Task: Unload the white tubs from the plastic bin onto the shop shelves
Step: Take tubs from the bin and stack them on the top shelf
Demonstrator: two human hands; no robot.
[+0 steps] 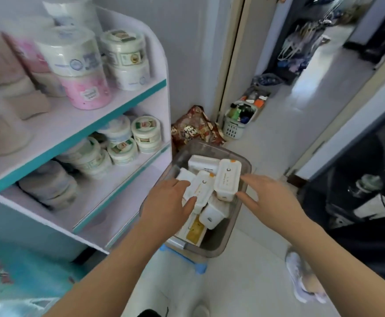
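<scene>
Both your arms are down in the plastic bin [221, 247], which sits on a low blue stool [197, 266] just beside the shop shelves [118, 105]. The white tubs [211, 213] are all inside it, piled loosely and tilted against one another.

Your left grip [170, 203] is spread open over the near-left of the pile. The fingers are straight, and the thumb touches the edge of a slanted tub [202, 189] with an orange tab. It isn't curled round anything.

Your right grip [263, 197] is open too, fingers fanned. Its thumb is just beside the low corner of the tilted tub [227, 179] leaning at the right of the pile.

Round labelled tubs [145, 133] fill the middle shelf. A yellow-topped pack [195, 230] lies low in the bin.
</scene>
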